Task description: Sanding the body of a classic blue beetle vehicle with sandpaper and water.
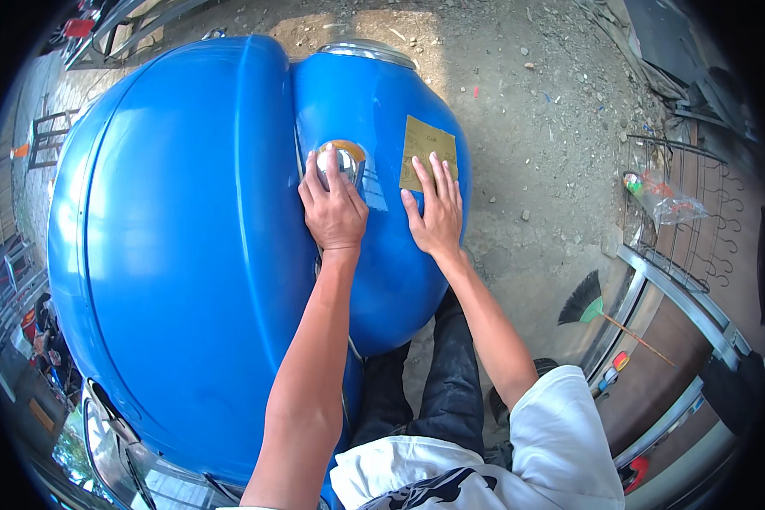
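Note:
A glossy blue car fender [382,280] curves out beside the large blue hood [170,212]. On top of the fender is a chrome indicator lamp [346,167] with an amber lens edge. My left hand [333,208] is closed over the lamp's left side, fingers bent onto the chrome; the thumb side is partly hidden. To its right, a tan sheet of paper [418,140] with faint printing lies on the fender. My right hand [436,208] rests flat, its spread fingertips on the sheet's lower part and its palm against the blue paint.
The headlight's chrome rim [370,53] is at the fender's far end. A broom [588,308] lies at the right near a metal frame [684,302]. A wire rack [684,195] holds a plastic bag [667,200]. Gravelly ground [535,170] runs along the fender's right side.

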### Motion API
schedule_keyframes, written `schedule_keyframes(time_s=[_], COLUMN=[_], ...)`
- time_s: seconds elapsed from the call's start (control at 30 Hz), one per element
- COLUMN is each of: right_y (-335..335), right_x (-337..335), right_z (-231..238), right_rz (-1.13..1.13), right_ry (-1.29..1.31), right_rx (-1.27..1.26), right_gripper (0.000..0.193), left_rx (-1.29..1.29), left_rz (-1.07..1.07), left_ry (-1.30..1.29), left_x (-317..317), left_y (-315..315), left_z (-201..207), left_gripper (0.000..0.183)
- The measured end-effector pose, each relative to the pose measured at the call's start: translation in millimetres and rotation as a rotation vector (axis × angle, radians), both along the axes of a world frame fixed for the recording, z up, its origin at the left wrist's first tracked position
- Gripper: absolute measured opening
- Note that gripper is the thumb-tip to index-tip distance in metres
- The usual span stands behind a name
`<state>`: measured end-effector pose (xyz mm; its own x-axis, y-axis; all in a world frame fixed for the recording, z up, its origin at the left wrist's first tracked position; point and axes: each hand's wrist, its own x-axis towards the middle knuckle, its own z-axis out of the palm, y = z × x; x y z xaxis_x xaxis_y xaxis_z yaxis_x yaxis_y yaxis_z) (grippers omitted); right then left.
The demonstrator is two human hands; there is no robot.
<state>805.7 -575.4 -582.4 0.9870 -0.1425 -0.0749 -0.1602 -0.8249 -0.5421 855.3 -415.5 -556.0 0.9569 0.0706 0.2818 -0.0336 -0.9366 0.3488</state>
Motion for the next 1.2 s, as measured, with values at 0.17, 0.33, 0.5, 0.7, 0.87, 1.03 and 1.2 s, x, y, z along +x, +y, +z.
schedule_keyframes(time_s=[0.17,0.33,0.5,0.7,0.87,1.03,1.2], right_y=[-6.7,-0.9,-19.2,-15.8,4.8,-48.7,15.4], right_x=[58.1,81.3,20.5,98.4,20.5,106.3,24.0], right_z=[1.0,-22.7,-35.6,-38.8,-13.1,-49.0,-8.3], right_rz=[-0.199,-0.111,-0.128,-0.192,0.007,-0.253,0.151], right_ry=[0.094,0.257,0.212,0.273,0.11,0.384,0.083], right_rx=[0.045,-0.042,0.032,-0.051,-0.06,-0.003,-0.07], right_gripper=[0.049,0.059,0.059,0.059,0.059,0.063,0.061], left_rx=[-0.01,-0.04,-0.019,-0.045,-0.009,-0.031,0.013], left_rz=[-0.011,-0.015,0.0,-0.02,-0.011,-0.031,-0.005], left_ry=[0.005,0.037,0.058,0.028,0.054,0.026,0.01], left_x=[0.8,-0.8,-2.8,-1.6,-3.9,3.3,-5.0], left_y=[2.5,-2.9,8.7,-9.4,7.9,-13.4,8.8], left_z=[0.6,0.7,7.9,-3.5,3.2,2.5,-0.9], left_gripper=[0.044,0.044,0.043,0.043,0.043,0.043,0.043])
